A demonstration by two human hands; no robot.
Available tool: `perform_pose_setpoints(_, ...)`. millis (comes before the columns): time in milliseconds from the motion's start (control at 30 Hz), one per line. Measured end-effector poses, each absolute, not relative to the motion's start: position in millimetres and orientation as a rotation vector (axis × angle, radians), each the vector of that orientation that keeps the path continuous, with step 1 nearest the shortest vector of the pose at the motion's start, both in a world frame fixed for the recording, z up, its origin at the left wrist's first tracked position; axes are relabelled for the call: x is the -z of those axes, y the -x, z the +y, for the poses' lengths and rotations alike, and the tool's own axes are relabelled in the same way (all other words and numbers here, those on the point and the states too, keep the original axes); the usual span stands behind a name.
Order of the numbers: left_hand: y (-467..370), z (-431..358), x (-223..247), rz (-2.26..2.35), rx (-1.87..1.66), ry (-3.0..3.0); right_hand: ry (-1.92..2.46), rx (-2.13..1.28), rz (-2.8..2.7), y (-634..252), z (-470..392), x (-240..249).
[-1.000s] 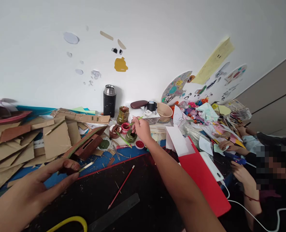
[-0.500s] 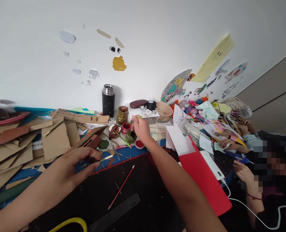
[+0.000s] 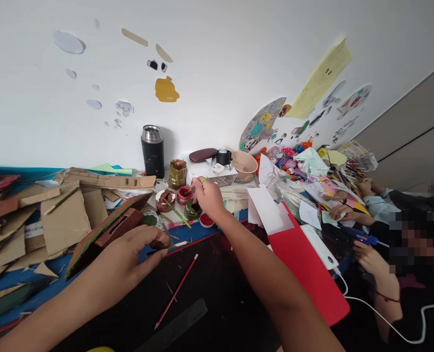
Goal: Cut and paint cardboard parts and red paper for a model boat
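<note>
My right hand (image 3: 208, 198) pinches a thin green brush (image 3: 202, 181) over the open jar of green paint (image 3: 192, 209). Its lower end is hidden by the fingers and the jar. In my left hand (image 3: 147, 247), between thumb and fingers, is a small stick with a pale tip (image 3: 180, 244). Beside the green jar stand a red paint jar (image 3: 184, 194) and a brown paint jar (image 3: 164, 200), with a second green brush (image 3: 179, 215) slanting across the brown one. A brown and green cardboard piece (image 3: 109, 229) leans behind my left hand.
Cardboard scraps (image 3: 65, 220) cover the left side. A black flask (image 3: 153, 152) stands by the wall. In front lie a red pencil (image 3: 176, 291) and a dark ruler (image 3: 180, 325). Red card (image 3: 308, 274) and a white power bank (image 3: 319, 247) are at right, near another person's hands.
The view has shifted, so most things appear further left. My left hand now appears further right and slightly lower, closer to the jars. My right hand stays by the green jar with its brush.
</note>
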State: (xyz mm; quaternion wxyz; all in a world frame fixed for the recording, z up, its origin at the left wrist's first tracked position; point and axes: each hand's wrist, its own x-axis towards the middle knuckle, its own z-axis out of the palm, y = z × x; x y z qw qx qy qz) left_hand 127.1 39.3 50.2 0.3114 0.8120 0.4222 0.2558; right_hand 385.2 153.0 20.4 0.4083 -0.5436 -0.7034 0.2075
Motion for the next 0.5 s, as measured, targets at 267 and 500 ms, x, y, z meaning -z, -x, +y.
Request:
perform_pose_setpoints(267, -128.6, 33.1, -48.0, 1.125, -0.682, -2.12, 1.426, -0.379, -1.828, -387.6, 155.3, -31.8)
perform_pose_setpoints(500, -131.1, 26.1, -41.7, 1.087, -0.622, -2.11, 1.422, -0.47, -1.787, -379.2, 152.3, -17.3)
